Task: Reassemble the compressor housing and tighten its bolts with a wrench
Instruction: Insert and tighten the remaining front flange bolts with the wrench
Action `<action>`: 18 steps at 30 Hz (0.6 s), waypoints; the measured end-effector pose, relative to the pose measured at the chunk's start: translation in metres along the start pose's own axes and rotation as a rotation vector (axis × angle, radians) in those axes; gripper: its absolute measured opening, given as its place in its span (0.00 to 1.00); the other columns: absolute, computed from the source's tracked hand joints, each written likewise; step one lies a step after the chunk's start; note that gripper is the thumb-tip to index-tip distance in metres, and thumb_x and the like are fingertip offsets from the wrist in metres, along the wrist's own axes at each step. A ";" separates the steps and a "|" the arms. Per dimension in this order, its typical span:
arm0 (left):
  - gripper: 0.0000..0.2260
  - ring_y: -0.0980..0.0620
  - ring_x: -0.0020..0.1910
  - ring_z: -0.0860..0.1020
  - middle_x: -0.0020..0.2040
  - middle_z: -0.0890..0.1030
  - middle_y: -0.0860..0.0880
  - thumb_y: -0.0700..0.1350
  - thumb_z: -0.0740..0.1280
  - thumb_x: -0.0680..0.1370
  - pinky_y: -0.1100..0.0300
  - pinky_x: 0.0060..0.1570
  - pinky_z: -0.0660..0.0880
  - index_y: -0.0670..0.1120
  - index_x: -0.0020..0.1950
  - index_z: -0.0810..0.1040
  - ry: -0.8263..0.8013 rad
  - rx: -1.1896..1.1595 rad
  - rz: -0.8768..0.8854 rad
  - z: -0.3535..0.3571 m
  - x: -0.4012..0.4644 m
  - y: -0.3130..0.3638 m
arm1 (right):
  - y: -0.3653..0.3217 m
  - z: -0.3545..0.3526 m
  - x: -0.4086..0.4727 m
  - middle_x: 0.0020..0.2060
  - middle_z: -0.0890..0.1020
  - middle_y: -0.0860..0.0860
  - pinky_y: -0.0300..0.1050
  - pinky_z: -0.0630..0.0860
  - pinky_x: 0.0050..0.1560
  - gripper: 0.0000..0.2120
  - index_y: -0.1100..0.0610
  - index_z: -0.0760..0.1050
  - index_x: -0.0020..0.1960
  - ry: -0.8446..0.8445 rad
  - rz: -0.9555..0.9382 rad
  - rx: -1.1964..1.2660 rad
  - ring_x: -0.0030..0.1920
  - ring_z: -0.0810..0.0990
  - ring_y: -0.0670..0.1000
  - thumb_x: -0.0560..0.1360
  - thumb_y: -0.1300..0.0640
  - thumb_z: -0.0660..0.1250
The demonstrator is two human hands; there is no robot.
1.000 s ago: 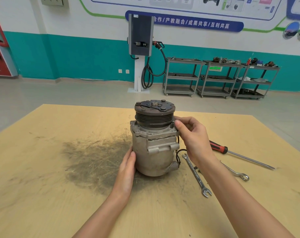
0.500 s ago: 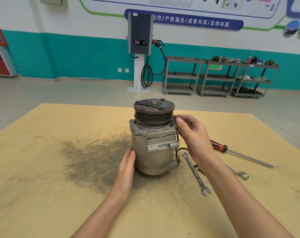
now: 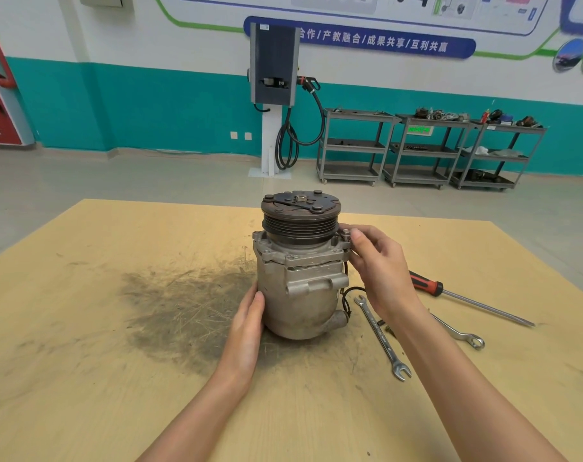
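Observation:
A grey metal compressor (image 3: 300,285) stands upright on the wooden table (image 3: 83,378), its dark grooved pulley and clutch plate on top. My left hand (image 3: 246,325) rests flat against the lower left side of the housing, fingers straight. My right hand (image 3: 378,268) is at the upper right flange, where thumb and fingertips pinch a bolt head (image 3: 346,233) that sticks up from the flange. A silver open-end wrench (image 3: 382,336) lies on the table just right of the compressor, below my right wrist.
A second wrench (image 3: 463,335) and a red-handled screwdriver (image 3: 467,298) lie further right on the table. A dark grease stain (image 3: 183,311) spreads left of the compressor. Beyond the table are a charging post (image 3: 273,95) and several grey tool carts (image 3: 423,148).
My right fingers have shifted slightly on the bolt at the flange, thumb and fingertips turned a little. The left hand and the compressor stay in place.

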State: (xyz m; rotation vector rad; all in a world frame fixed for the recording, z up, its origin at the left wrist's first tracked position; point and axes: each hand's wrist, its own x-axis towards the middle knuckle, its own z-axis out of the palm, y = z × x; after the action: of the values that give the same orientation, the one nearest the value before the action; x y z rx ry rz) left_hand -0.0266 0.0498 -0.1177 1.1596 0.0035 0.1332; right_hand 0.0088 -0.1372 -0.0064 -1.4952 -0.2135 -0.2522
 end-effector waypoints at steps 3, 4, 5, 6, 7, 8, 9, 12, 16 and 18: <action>0.42 0.58 0.74 0.68 0.74 0.72 0.57 0.69 0.67 0.68 0.49 0.78 0.61 0.52 0.78 0.67 0.002 -0.001 -0.001 -0.001 0.000 0.000 | -0.001 0.002 0.002 0.49 0.85 0.53 0.48 0.78 0.56 0.05 0.57 0.79 0.51 0.047 -0.001 -0.031 0.53 0.82 0.52 0.79 0.61 0.64; 0.41 0.58 0.74 0.68 0.74 0.73 0.57 0.69 0.67 0.68 0.49 0.78 0.61 0.52 0.78 0.67 0.000 0.002 -0.001 -0.001 0.000 0.000 | -0.001 0.004 0.003 0.48 0.84 0.54 0.47 0.79 0.54 0.03 0.58 0.78 0.50 0.058 -0.002 -0.034 0.51 0.83 0.52 0.78 0.61 0.66; 0.41 0.58 0.74 0.68 0.74 0.73 0.57 0.69 0.66 0.69 0.49 0.78 0.61 0.52 0.78 0.67 -0.002 0.004 0.001 -0.001 0.000 0.000 | -0.001 0.005 0.004 0.47 0.84 0.55 0.44 0.80 0.52 0.02 0.59 0.77 0.50 0.066 -0.005 -0.033 0.50 0.83 0.52 0.77 0.62 0.67; 0.41 0.58 0.74 0.69 0.74 0.73 0.57 0.69 0.67 0.69 0.49 0.78 0.61 0.52 0.78 0.68 -0.002 0.003 0.000 -0.001 -0.001 0.000 | -0.001 0.005 0.005 0.47 0.84 0.55 0.42 0.80 0.50 0.03 0.59 0.76 0.50 0.072 -0.008 -0.029 0.49 0.83 0.52 0.76 0.62 0.69; 0.41 0.58 0.74 0.69 0.74 0.73 0.57 0.69 0.67 0.69 0.49 0.78 0.61 0.52 0.78 0.68 -0.001 -0.002 -0.002 -0.001 0.000 0.000 | 0.000 0.005 0.005 0.47 0.84 0.54 0.40 0.79 0.49 0.04 0.60 0.76 0.50 0.075 -0.013 -0.024 0.49 0.83 0.51 0.76 0.62 0.69; 0.41 0.58 0.74 0.69 0.74 0.73 0.57 0.69 0.67 0.69 0.49 0.78 0.61 0.52 0.78 0.68 0.000 -0.004 -0.003 -0.001 0.000 0.000 | 0.000 0.004 0.005 0.47 0.83 0.54 0.40 0.79 0.50 0.05 0.59 0.76 0.51 0.070 -0.018 -0.025 0.50 0.82 0.50 0.76 0.62 0.70; 0.41 0.58 0.74 0.69 0.74 0.73 0.57 0.69 0.67 0.69 0.49 0.78 0.61 0.52 0.78 0.68 -0.001 -0.002 -0.003 0.000 0.000 0.000 | 0.000 0.003 0.004 0.48 0.83 0.53 0.41 0.79 0.52 0.06 0.58 0.76 0.52 0.057 -0.022 -0.031 0.51 0.82 0.50 0.76 0.61 0.69; 0.41 0.58 0.74 0.69 0.74 0.73 0.57 0.69 0.67 0.69 0.48 0.78 0.61 0.52 0.78 0.68 0.002 0.004 0.000 0.000 -0.001 0.000 | 0.002 0.000 0.001 0.50 0.84 0.52 0.47 0.77 0.58 0.06 0.55 0.79 0.53 0.003 -0.016 -0.007 0.55 0.81 0.52 0.80 0.61 0.64; 0.41 0.58 0.74 0.69 0.74 0.73 0.58 0.69 0.67 0.69 0.48 0.78 0.61 0.52 0.78 0.68 0.003 0.004 0.000 -0.001 0.000 -0.001 | 0.001 0.003 0.001 0.49 0.84 0.54 0.53 0.77 0.60 0.05 0.57 0.79 0.51 0.049 -0.012 0.006 0.55 0.82 0.55 0.78 0.62 0.65; 0.41 0.58 0.74 0.69 0.73 0.73 0.58 0.69 0.67 0.68 0.48 0.78 0.61 0.52 0.78 0.68 0.004 0.001 0.002 -0.001 0.000 -0.001 | 0.000 0.005 0.002 0.49 0.83 0.56 0.56 0.78 0.59 0.04 0.59 0.77 0.50 0.076 -0.008 0.006 0.54 0.82 0.56 0.76 0.62 0.68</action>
State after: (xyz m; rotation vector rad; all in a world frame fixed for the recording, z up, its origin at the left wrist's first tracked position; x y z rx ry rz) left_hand -0.0263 0.0501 -0.1189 1.1607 0.0054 0.1372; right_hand 0.0105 -0.1322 -0.0055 -1.4758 -0.1595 -0.3136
